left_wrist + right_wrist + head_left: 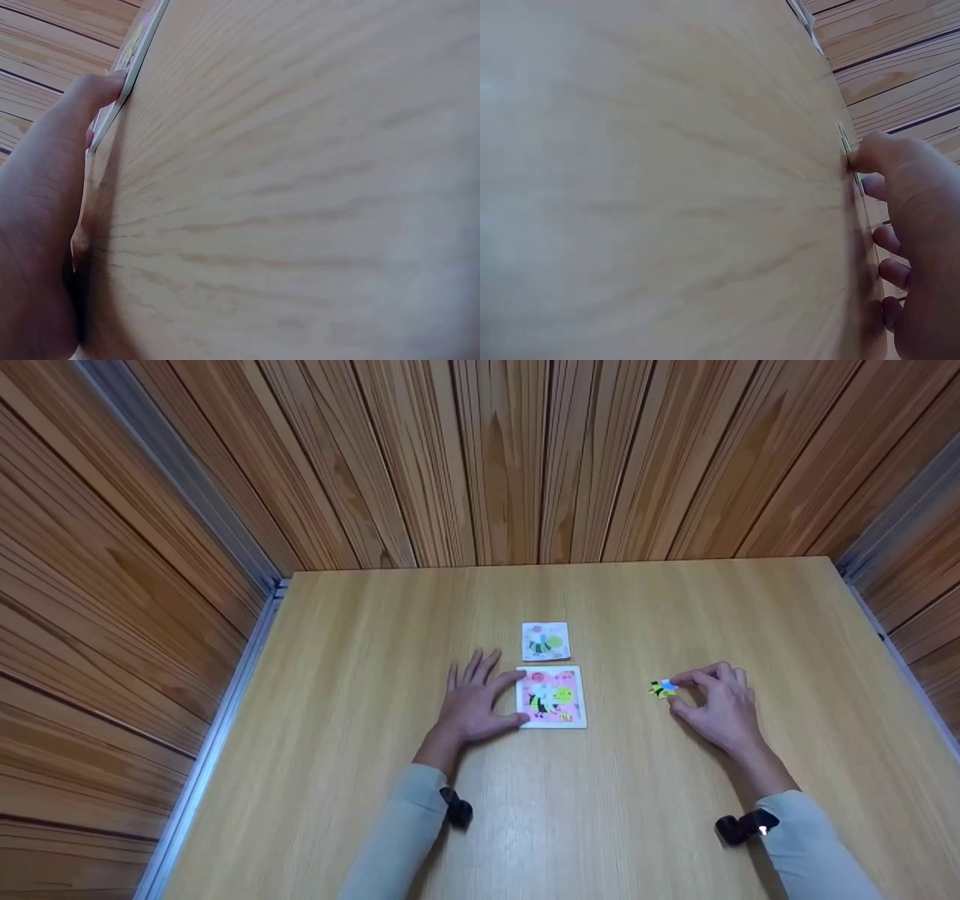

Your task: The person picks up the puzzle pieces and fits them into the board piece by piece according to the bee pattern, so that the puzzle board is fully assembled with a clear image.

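A square board with a white border and a pink bee picture (556,697) lies flat near the table's middle. Spread out, my left hand (472,709) touches the board's left edge with thumb and index finger; its other fingers point away from me. Over to the right, my right hand (720,711) pinches a small flat bee-shaped puzzle piece (662,688), yellow, black and blue, between thumb and index finger. From the right wrist, the thin piece (845,139) appears edge-on at the tabletop, partly hidden by the thumb.
Just beyond the board is a smaller pale card (546,642) with a similar bee picture. Wood-plank walls (495,465) close off the wooden table (360,660) at the back and sides. Metal rails (225,720) run along the side edges.
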